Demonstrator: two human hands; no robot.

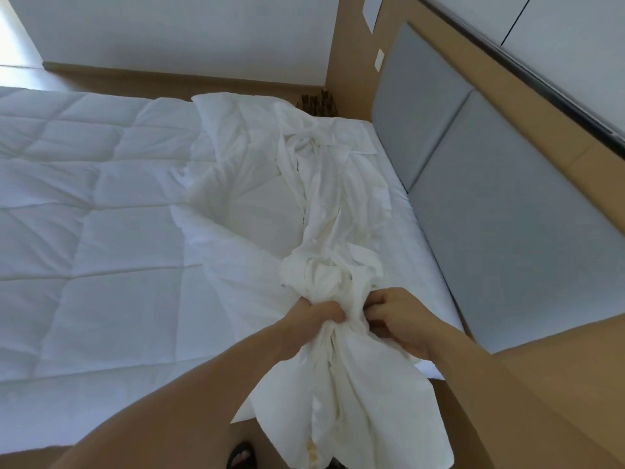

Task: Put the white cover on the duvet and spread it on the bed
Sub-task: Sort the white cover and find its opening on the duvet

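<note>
At the near edge of the bed, toward 6 o'clock, the white cover is bunched into a twisted wad that runs up across it toward 12 o'clock, its loose end hanging off the edge. The left hand grips the wad from 9 o'clock, fingers curled into the cloth; the right hand pinches its folds from 3 o'clock. The quilted duvet lies spread out to 9 o'clock, partly under the cover. A grey padded headboard stands at 3 o'clock.
</note>
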